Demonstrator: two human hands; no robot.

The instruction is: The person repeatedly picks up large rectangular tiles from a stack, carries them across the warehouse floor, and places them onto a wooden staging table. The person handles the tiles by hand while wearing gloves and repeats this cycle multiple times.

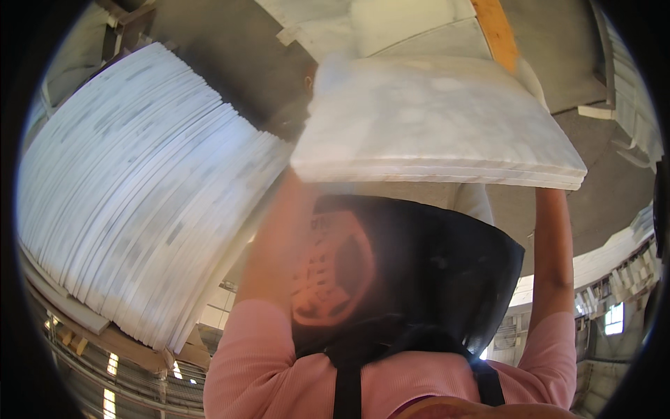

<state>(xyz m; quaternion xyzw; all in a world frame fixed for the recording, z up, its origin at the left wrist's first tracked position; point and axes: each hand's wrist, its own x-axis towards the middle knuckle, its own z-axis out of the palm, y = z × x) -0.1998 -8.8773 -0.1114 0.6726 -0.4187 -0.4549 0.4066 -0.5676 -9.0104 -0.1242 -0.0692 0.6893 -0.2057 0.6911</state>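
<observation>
A small stack of thin white marble slabs (433, 126) is held up flat in front of me, its layered front edge facing me. My left forearm (279, 237) and right forearm (553, 244), in pink sleeves, rise to the underside of the stack at its left and right ends. Both hands are hidden beneath the slabs and carry them from below. A black apron (419, 265) covers my chest just under the stack.
Many white slabs (139, 181) stand on edge in a long row at the left, resting on wooden beams (91, 321). More pale slabs (391, 24) and an orange wooden plank (497, 31) lie on the grey floor beyond. Stone pieces (628, 112) line the right side.
</observation>
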